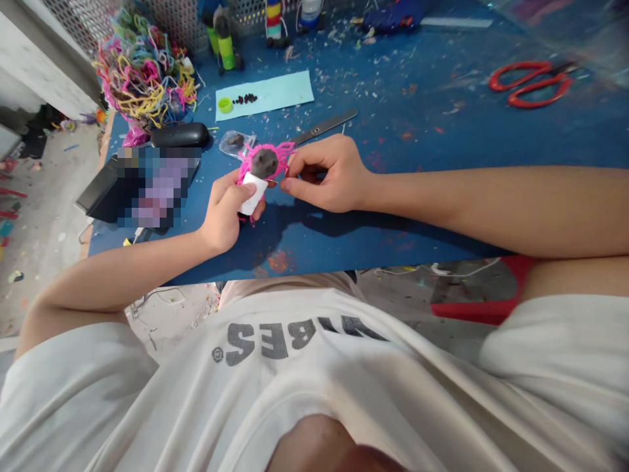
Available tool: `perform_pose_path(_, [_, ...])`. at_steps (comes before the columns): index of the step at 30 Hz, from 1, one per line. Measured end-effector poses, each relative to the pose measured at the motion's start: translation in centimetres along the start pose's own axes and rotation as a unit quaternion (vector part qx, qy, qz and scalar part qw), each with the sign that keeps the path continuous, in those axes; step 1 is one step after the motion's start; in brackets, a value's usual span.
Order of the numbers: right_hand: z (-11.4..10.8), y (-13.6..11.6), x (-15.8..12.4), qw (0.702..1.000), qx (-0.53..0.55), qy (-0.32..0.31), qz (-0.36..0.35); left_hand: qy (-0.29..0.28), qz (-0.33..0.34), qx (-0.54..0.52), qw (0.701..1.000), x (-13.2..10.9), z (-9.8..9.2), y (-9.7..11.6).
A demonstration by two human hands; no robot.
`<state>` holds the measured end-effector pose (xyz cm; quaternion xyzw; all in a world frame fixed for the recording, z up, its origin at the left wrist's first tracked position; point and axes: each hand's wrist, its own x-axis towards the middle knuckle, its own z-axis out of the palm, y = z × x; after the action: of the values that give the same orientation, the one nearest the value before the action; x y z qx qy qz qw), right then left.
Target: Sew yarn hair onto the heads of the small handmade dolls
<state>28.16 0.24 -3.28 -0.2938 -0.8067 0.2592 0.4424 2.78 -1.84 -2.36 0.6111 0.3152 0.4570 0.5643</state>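
Note:
My left hand (pixel 223 213) is closed round a small doll (pixel 264 162) with a dark grey head, pink yarn hair and a white body. Its thumb presses on the white part. Beside the doll's head, my right hand (pixel 329 174) pinches a thin, pointed thing like a needle, too small to name surely. The tip points toward the doll. Just behind the doll lie a clear plastic bag (pixel 230 143) with a dark lump in it and a flat metal blade (pixel 327 126).
Light blue paper (pixel 285 92) holds a green cap (pixel 225 105) and black beads (pixel 246 99). Around stand a yarn pile (pixel 147 72), a black case (pixel 180 135), a phone (pixel 167 187), red-handled scissors (pixel 533 84), a blue glue gun (pixel 396 16) and finished dolls (pixel 225 49).

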Motion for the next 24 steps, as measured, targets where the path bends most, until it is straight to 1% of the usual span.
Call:
perform_pose_path(8, [0.06,0.1,0.05,1.0,0.006,0.001,-0.025,-0.009,-0.006,0.002,1.0,-0.22,-0.45,-0.35])
perform_pose_path(17, [0.12,0.12,-0.04,1.0,0.001,0.004,-0.019,-0.022,0.008,0.009,1.0,-0.26,-0.67,-0.66])
perform_pose_path(24, [0.15,0.08,-0.04,1.0,0.0,0.003,-0.027,-0.03,-0.002,0.012,0.999,-0.26,-0.6,-0.51])
